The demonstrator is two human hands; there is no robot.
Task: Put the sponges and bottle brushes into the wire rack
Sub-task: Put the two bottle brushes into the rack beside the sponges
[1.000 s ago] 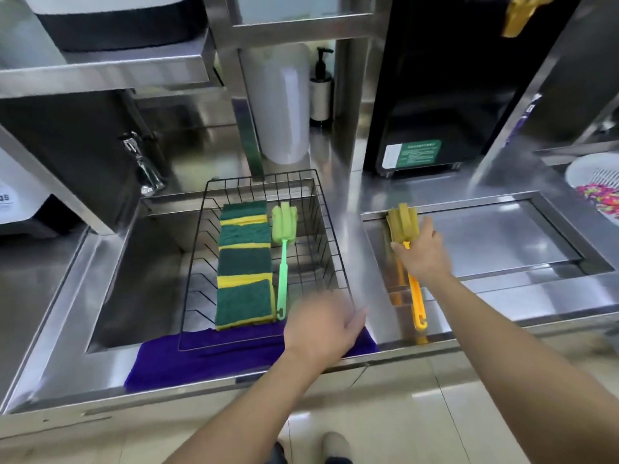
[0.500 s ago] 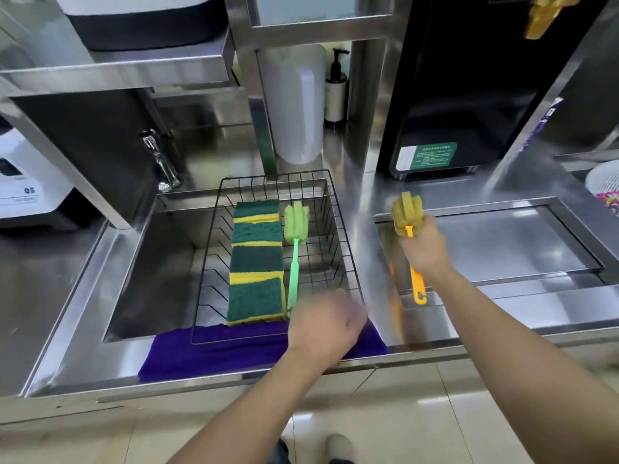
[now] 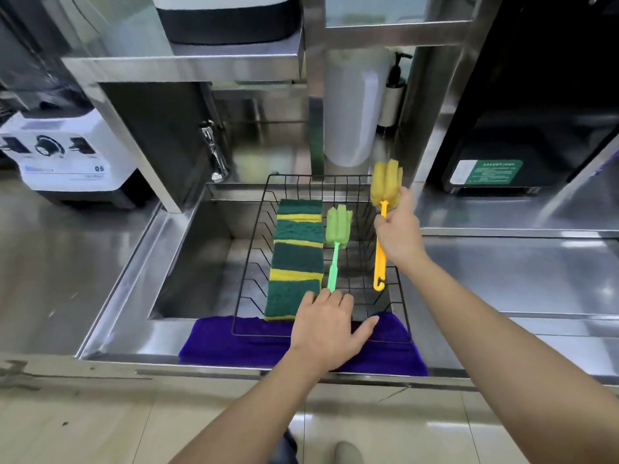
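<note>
Carrying the yellow bottle brush across from the counter on the right, the right hand is now holding it over the right side of the wire rack. A second ago that brush was lying on the steel surface to the right of the rack with the hand just closing on it; half a second ago it was lifted clear but still outside the rack. Now its foam head is sitting above the rack's far right corner and its hooked handle end is hanging down inside the wires, not yet resting on them as far as I can judge.

The right hand is wrapped around the upper handle, fingers curled tight just below the foam. The left hand is lying flat and spread at the rack's near edge, fingertips close to the end of the green bottle brush, thumb out over the purple cloth; it is gripping nothing and looks to be steadying the rack, though whether it is pressing on the wire I cannot tell.

Inside the rack, the row of green-and-yellow sponges is lying along the left side, with the green brush just beside it toward the middle.

Judging from this, the yellow brush is the last piece out of place, so the task is nearly done: lowering it flat beside the green one, parallel to it, and letting go should finish it. The free strip at the right looks wide enough.
</note>
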